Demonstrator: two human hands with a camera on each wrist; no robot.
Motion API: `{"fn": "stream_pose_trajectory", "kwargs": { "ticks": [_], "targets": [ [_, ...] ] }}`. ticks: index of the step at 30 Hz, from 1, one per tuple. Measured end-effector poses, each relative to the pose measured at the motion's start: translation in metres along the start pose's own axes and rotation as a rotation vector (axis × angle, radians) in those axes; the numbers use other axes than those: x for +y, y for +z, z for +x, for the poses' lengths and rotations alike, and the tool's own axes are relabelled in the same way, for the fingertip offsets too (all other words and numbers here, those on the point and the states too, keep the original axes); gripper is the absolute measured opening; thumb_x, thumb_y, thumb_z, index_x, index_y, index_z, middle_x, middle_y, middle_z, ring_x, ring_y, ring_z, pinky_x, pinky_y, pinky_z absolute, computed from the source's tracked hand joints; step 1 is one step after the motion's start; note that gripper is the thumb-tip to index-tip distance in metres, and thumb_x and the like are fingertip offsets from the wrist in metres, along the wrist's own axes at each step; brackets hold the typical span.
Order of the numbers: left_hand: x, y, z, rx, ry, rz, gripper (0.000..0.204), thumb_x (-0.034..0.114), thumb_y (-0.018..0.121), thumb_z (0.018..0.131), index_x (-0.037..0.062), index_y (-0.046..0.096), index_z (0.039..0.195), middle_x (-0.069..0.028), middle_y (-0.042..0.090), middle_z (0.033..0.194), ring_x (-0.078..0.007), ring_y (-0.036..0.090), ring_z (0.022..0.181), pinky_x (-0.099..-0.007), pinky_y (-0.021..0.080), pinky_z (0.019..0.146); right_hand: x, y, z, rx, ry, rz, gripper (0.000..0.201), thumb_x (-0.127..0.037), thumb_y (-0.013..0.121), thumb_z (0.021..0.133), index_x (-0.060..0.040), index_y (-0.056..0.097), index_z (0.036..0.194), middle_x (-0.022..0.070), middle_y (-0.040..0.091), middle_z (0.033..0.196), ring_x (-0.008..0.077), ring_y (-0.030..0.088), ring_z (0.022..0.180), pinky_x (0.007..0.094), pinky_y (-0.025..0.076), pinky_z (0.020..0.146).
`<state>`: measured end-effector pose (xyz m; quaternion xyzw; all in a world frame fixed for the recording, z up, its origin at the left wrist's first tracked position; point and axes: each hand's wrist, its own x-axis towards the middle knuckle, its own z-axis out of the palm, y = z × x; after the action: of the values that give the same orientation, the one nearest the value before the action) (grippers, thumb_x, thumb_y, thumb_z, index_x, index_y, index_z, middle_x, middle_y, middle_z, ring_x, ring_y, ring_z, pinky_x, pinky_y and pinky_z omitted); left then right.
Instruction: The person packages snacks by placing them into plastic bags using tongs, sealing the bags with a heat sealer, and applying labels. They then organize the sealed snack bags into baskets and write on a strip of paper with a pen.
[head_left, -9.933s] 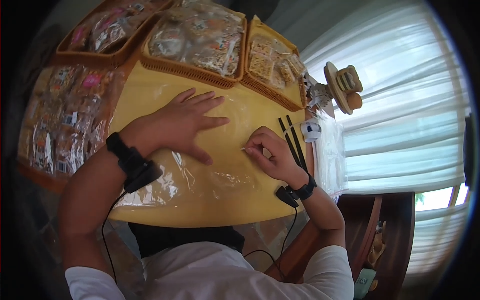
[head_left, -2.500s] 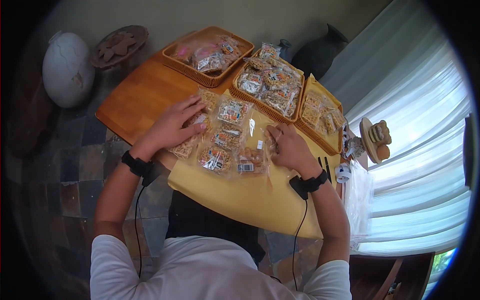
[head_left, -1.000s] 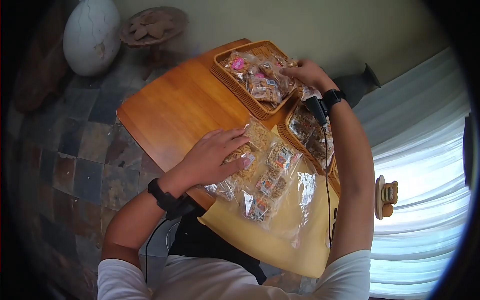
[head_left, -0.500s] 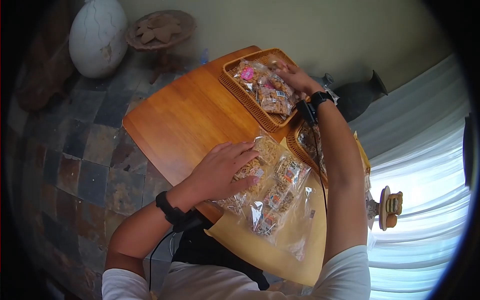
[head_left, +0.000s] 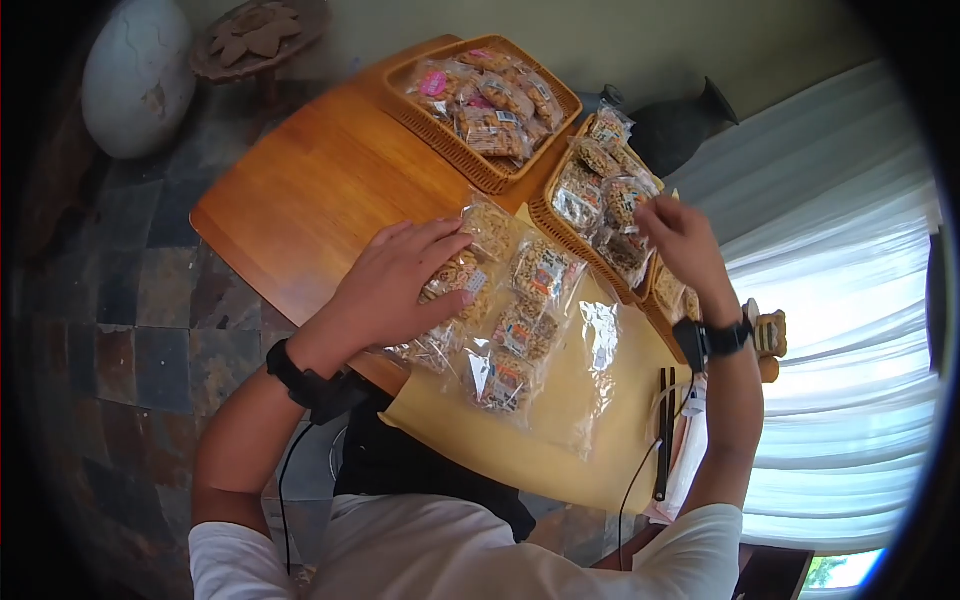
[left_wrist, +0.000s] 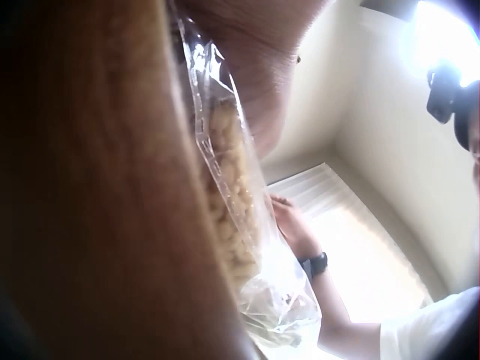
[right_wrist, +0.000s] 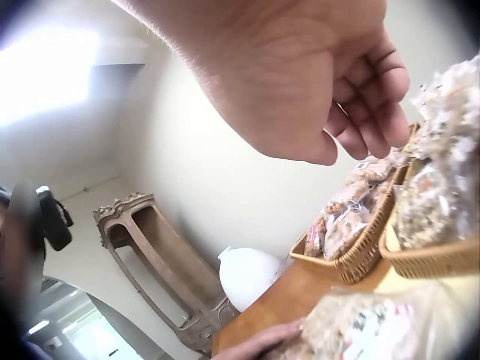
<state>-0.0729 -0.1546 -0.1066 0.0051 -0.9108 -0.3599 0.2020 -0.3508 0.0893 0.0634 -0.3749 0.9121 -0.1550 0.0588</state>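
My left hand (head_left: 400,280) lies with fingers stretched over wrapped grain snack packs (head_left: 540,272) in clear plastic on the table's near side. In the left wrist view, a clear wrapper with pale puffed pieces (left_wrist: 236,195) shows beside the palm. My right hand (head_left: 685,245) hovers at the right side of the middle wicker basket (head_left: 590,262), which is heaped with wrapped snack packs (head_left: 625,200). Its fingers (right_wrist: 394,124) curl loosely in the right wrist view, and nothing shows in them.
A wicker basket (head_left: 455,150) of brown snack packs stands at the back left. A third basket (head_left: 672,335) stands at the right. Yellow sheeting (head_left: 440,425) covers the near table; bare wood (head_left: 300,180) shows at left. Black chopsticks (head_left: 665,430) lie at the right edge. A dark vase (head_left: 680,130) stands behind.
My right hand has left the brown-snack basket at the back and moved right and nearer, to the middle basket. My left hand stays on the packs. Earlier, my right hand handled a brown snack pack.
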Motion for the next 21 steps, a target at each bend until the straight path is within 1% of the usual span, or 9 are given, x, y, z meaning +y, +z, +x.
{"fn": "stream_pose_trajectory", "kwargs": {
  "ticks": [5, 6, 8, 9, 11, 15, 17, 18, 21],
  "targets": [
    [0.000, 0.000, 0.004, -0.083, -0.002, 0.081, 0.074, 0.050, 0.066, 0.101, 0.0080, 0.049, 0.160, -0.0196, 0.043, 0.168, -0.0364, 0.039, 0.157, -0.0541, 0.024, 0.129, 0.038, 0.010, -0.128, -0.432, 0.417, 0.094, 0.023, -0.022, 0.070, 0.102, -0.0004, 0.078, 0.099, 0.0066, 0.074, 0.081, 0.0118, 0.067, 0.074, 0.0293, 0.052, 0.069],
    [0.002, 0.002, 0.004, -0.097, 0.014, 0.080, 0.074, 0.050, 0.066, 0.101, 0.0080, 0.049, 0.160, -0.0196, 0.043, 0.168, -0.0364, 0.039, 0.157, -0.0541, 0.024, 0.129, 0.051, 0.027, -0.149, -0.422, 0.433, 0.104, 0.023, -0.022, 0.070, 0.102, -0.0004, 0.078, 0.099, 0.0066, 0.074, 0.081, 0.0118, 0.067, 0.074, 0.0293, 0.052, 0.069],
    [0.008, 0.007, 0.004, -0.128, 0.079, 0.173, 0.079, 0.056, 0.062, 0.103, 0.0076, 0.044, 0.163, -0.0210, 0.033, 0.173, -0.0373, 0.030, 0.162, -0.0560, 0.020, 0.130, 0.070, 0.066, -0.180, -0.236, 0.130, 0.356, 0.017, -0.009, 0.074, 0.096, -0.0003, 0.078, 0.110, 0.0105, 0.075, 0.101, 0.0150, 0.071, 0.091, 0.0309, 0.054, 0.078],
    [0.013, 0.010, 0.005, -0.135, 0.098, 0.180, 0.079, 0.056, 0.062, 0.103, 0.0076, 0.044, 0.163, -0.0210, 0.033, 0.173, -0.0373, 0.030, 0.162, -0.0560, 0.020, 0.130, 0.069, 0.079, -0.187, -0.218, 0.136, 0.365, 0.017, -0.009, 0.074, 0.096, -0.0003, 0.078, 0.110, 0.0105, 0.075, 0.101, 0.0150, 0.071, 0.091, 0.0309, 0.054, 0.078],
    [0.029, 0.021, 0.009, -0.232, 0.189, 0.228, 0.083, 0.061, 0.059, 0.104, 0.0070, 0.042, 0.165, -0.0219, 0.027, 0.176, -0.0387, 0.023, 0.164, -0.0570, 0.018, 0.131, 0.060, 0.102, -0.196, 0.069, -0.214, 0.333, 0.035, 0.001, 0.076, 0.091, -0.0029, 0.075, 0.126, 0.0116, 0.071, 0.120, 0.0245, 0.069, 0.107, 0.0383, 0.056, 0.089],
    [0.046, 0.048, 0.022, -0.281, 0.269, 0.218, 0.086, 0.065, 0.058, 0.103, 0.0076, 0.041, 0.165, -0.0214, 0.027, 0.176, -0.0393, 0.022, 0.164, -0.0565, 0.018, 0.131, 0.052, 0.106, -0.172, 0.122, -0.413, 0.236, 0.054, -0.001, 0.076, 0.091, -0.0092, 0.067, 0.144, 0.0149, 0.064, 0.140, 0.0352, 0.063, 0.125, 0.0451, 0.053, 0.103],
    [0.051, 0.051, 0.028, -0.375, 0.339, 0.184, 0.088, 0.066, 0.060, 0.102, 0.0089, 0.039, 0.167, -0.0204, 0.026, 0.177, -0.0390, 0.021, 0.165, -0.0563, 0.017, 0.131, 0.050, 0.104, -0.159, 0.082, -0.451, 0.154, 0.067, -0.009, 0.079, 0.092, -0.0118, 0.057, 0.155, 0.0184, 0.053, 0.156, 0.0390, 0.053, 0.141, 0.0481, 0.046, 0.116],
    [0.053, 0.051, 0.029, -0.374, 0.340, 0.187, 0.088, 0.066, 0.060, 0.102, 0.0089, 0.039, 0.167, -0.0204, 0.026, 0.177, -0.0390, 0.021, 0.165, -0.0563, 0.017, 0.131, 0.063, 0.111, -0.151, 0.066, -0.467, 0.043, 0.081, -0.021, 0.083, 0.091, -0.0086, 0.047, 0.162, 0.0230, 0.041, 0.166, 0.0403, 0.043, 0.151, 0.0482, 0.040, 0.123],
    [0.056, 0.051, 0.029, -0.384, 0.352, 0.202, 0.090, 0.066, 0.060, 0.102, 0.0098, 0.037, 0.168, -0.0194, 0.026, 0.177, -0.0379, 0.020, 0.165, -0.0561, 0.016, 0.132, 0.055, 0.118, -0.142, 0.126, -0.335, 0.116, 0.090, -0.028, 0.084, 0.092, -0.0033, 0.039, 0.165, 0.0264, 0.039, 0.165, 0.0418, 0.041, 0.153, 0.0483, 0.036, 0.126]
  ]
}}
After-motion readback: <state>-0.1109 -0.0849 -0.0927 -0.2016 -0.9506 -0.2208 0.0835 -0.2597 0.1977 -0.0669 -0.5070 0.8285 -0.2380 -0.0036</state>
